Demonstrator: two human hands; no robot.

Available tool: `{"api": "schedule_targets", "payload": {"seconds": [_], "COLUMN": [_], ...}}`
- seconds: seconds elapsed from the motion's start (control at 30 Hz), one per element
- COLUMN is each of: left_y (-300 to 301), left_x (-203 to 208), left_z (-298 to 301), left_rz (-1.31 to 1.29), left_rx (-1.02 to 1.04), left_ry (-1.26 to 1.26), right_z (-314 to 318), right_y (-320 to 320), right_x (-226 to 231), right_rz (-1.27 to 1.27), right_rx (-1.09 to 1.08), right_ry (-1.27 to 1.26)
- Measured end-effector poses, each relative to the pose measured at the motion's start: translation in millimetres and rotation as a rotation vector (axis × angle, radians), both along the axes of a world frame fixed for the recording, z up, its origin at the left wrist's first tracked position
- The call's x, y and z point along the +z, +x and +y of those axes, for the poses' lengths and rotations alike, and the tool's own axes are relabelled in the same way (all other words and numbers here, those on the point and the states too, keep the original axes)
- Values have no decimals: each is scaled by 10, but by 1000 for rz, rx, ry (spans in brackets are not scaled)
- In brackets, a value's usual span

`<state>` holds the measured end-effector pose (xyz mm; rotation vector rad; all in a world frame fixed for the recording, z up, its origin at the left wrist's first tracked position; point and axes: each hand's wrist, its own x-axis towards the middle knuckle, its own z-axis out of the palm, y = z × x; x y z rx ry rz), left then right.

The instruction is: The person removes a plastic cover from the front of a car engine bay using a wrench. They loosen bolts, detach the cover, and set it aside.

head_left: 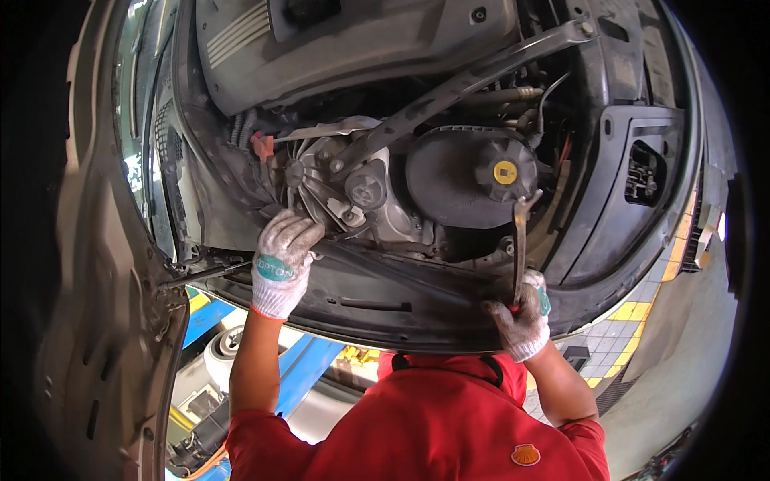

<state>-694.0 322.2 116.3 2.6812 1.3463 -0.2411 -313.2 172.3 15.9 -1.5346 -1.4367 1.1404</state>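
- Engine bay (401,301): extends beyond your hands.
- Right hand (523,322): you grip a wrench (520,248); cap (505,171) beyond this hand.
- Left hand (282,260): fingers curled; cannot tell whether you hold anything.

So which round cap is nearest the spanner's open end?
The yellow-centred cap, right by the tip of the spanner in the right hand; the dark-centred cap sits further left.

Left hand (287,255) bends loosely, right hand (523,314) (both gloved) grips.
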Motion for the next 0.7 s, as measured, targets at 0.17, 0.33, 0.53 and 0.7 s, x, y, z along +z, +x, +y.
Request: {"api": "schedule_targets", "payload": {"seconds": [0.17,0.33,0.53,0.7], "left_y": [10,-51,73,-291], "left_x": [-49,-58,5,-222], "left_z": [41,55,209,158], "left_rz": [-81,-92,-19,-60], "left_rx": [8,-19,-68,-176], "left_ry": [24,19,-47,20], "right_z": [110,405,848,1150], "right_y": [5,-135,-968,-1293], "right_x": [16,268,457,572], "right_rz": [21,-31,177,198], "right_rx": [81,391,467,478], "right_ry": [-62,114,-98,-389]}}
